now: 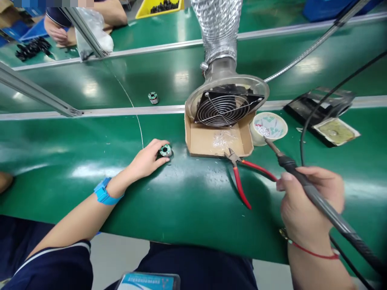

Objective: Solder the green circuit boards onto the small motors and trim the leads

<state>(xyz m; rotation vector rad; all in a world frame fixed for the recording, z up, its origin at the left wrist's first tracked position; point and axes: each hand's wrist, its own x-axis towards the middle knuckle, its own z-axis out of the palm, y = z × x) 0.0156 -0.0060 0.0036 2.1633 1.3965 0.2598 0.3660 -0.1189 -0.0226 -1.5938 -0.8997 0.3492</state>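
Observation:
My left hand (148, 159) rests on the green bench, fingers closed round a small round green coil part (165, 150). My right hand (308, 201) grips a black soldering iron (320, 203), held like a pen with its tip pointing up and left toward a round white dish (272, 125). Red-handled side cutters (242, 179) lie on the bench between my hands, jaws at the edge of a shallow cardboard tray (199, 141). A thin solder wire (137, 117) runs down to my left hand.
A fume extractor fan (225, 106) on a foil duct stands over the tray. Another coil part (153, 97) sits on the far belt. A black stand with a sponge (335, 132) is at right. Another person's hands (57, 34) work at the far left.

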